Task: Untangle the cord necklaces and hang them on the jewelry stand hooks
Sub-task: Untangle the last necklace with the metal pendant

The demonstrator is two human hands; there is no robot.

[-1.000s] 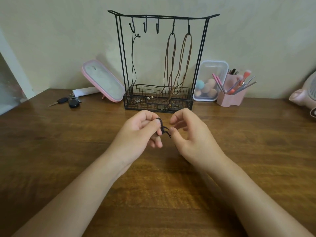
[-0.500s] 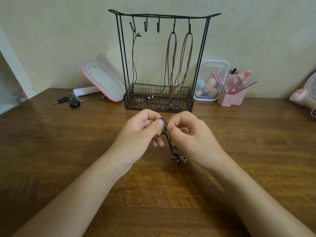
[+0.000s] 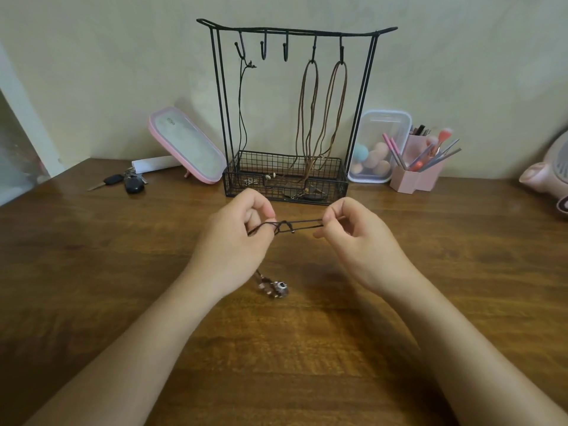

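Note:
A dark cord necklace (image 3: 299, 226) is stretched level between my hands above the wooden table. My left hand (image 3: 236, 241) pinches its knotted end; my right hand (image 3: 353, 238) pinches the other end. Its beaded pendant (image 3: 273, 287) hangs below my left hand, at or just above the table. Behind stands the black wire jewelry stand (image 3: 295, 30). A thin black cord (image 3: 242, 112) hangs from the leftmost hook. Two brown cord necklaces (image 3: 322, 118) hang from the two right hooks, their ends in the stand's basket (image 3: 285, 179). The two middle hooks hold nothing.
A pink-rimmed mirror (image 3: 187, 142) leans left of the stand, with car keys (image 3: 129, 181) further left. A clear box of sponges (image 3: 379, 146) and a pink brush holder (image 3: 418, 173) stand to the right. A pink object (image 3: 550, 173) sits at the right edge.
My hands were close together around a bunched cord. They have moved apart, pulling the cord out into a level line, and the pendant has dropped below my left hand.

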